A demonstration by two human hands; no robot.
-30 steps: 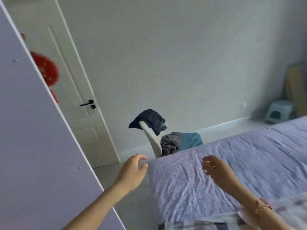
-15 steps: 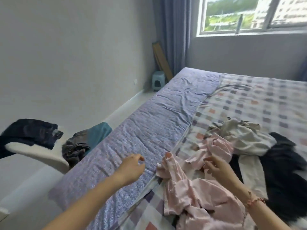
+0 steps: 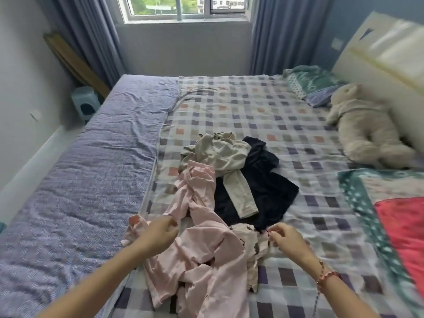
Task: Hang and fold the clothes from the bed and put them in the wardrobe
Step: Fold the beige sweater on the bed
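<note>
Fingers curled, a person's left hand (image 3: 160,232) and right hand (image 3: 286,238) are poised at either edge of a crumpled pale pink garment (image 3: 206,265) on the checked bedsheet (image 3: 298,134); whether either pinches the cloth cannot be told. Beyond it lie a beige long-sleeved top (image 3: 220,154) and a black garment (image 3: 263,180).

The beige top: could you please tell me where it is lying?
Head view: the beige top lies mid-bed on the checked sheet, overlapping the black garment on its right, just beyond the pink garment.
</note>
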